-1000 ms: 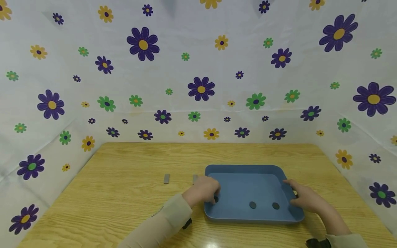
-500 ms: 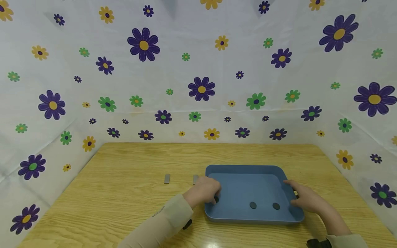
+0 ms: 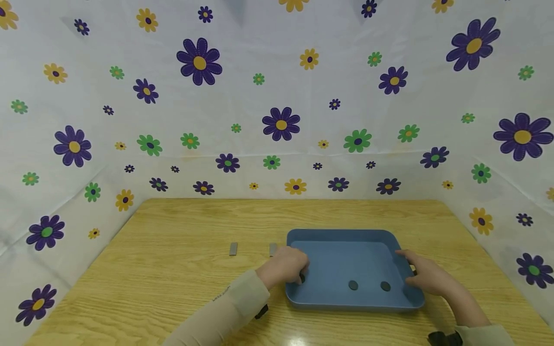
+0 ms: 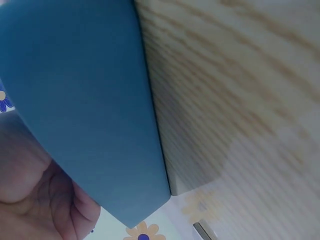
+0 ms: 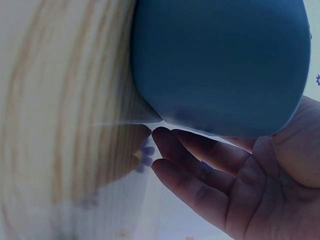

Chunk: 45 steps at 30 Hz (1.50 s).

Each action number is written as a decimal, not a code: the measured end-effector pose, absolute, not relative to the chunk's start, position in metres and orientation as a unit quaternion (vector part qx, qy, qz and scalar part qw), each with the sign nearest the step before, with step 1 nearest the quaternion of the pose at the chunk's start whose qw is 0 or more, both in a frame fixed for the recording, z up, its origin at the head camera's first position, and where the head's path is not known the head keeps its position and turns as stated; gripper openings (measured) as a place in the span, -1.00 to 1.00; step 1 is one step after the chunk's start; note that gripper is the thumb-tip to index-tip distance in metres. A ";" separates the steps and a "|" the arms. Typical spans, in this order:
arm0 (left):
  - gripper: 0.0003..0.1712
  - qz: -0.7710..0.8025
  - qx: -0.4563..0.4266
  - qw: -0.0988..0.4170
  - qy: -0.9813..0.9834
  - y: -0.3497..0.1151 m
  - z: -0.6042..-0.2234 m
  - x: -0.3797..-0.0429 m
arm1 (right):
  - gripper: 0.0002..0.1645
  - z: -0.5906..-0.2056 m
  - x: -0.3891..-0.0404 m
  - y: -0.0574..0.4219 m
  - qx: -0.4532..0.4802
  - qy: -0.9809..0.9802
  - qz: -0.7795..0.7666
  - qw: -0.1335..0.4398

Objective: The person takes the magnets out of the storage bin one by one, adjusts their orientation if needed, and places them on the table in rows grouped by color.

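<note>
My left hand (image 3: 291,263) reaches over the left rim of a blue tray (image 3: 346,302) and pinches a dark round disc (image 3: 302,278) at its fingertips, just inside the tray; the hand covers part of it. The left wrist view shows my curled fingers (image 4: 75,212) past the rim and the outer wall free of fingers. At the tray's right side my right hand (image 3: 426,276) grips the wall, thumb side over the rim and several fingers (image 5: 192,197) reaching down along the outside. Two more dark discs lie on the tray floor, one disc (image 3: 353,285) near the middle, another disc (image 3: 385,286) farther right.
Two small grey rectangular pieces lie on the wooden table (image 3: 173,269) left of the tray: one piece (image 3: 233,249) stands apart, the other piece (image 3: 273,249) is close behind my left hand. A white flowered cloth (image 3: 242,96) walls off the table's back and sides.
</note>
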<state>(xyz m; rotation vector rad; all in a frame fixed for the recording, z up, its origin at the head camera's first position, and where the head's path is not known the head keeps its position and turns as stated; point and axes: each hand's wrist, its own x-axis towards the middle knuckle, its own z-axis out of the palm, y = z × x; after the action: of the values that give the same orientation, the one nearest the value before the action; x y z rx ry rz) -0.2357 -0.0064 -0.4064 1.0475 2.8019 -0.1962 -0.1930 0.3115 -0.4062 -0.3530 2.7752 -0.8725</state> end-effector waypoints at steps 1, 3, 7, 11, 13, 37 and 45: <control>-0.75 -0.065 0.349 0.073 0.932 -0.006 -0.406 -0.236 | -0.25 -0.406 -0.193 0.312 -0.121 0.942 -0.296 0.105; -0.74 -0.064 0.351 0.075 0.931 -0.006 -0.405 -0.235 | -0.25 -0.406 -0.193 0.312 -0.120 0.942 -0.294 0.105; -0.76 -0.064 0.363 0.074 0.927 -0.006 -0.404 -0.234 | -0.25 -0.407 -0.194 0.312 -0.118 0.944 -0.291 0.105; -0.80 -0.068 0.379 0.060 0.921 -0.007 -0.405 -0.233 | -0.25 -0.406 -0.194 0.312 -0.119 0.942 -0.294 0.107; -0.83 -0.067 0.386 0.055 0.918 -0.007 -0.405 -0.233 | -0.25 -0.406 -0.194 0.312 -0.120 0.942 -0.293 0.107; -0.82 0.247 0.396 0.097 0.879 -0.026 -0.409 -0.242 | -0.26 -0.407 -0.191 0.309 -0.122 0.945 -0.285 0.099; -0.79 0.410 0.308 0.062 0.856 -0.047 -0.408 -0.240 | -0.26 -0.406 -0.192 0.309 -0.120 0.947 -0.281 0.101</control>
<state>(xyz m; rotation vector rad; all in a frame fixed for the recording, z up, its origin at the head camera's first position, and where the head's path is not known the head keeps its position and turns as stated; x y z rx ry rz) -0.2395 -0.0470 -0.4081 0.9312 2.5884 1.2409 -0.1916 0.3092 -0.4064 -0.3557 2.7975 -0.8287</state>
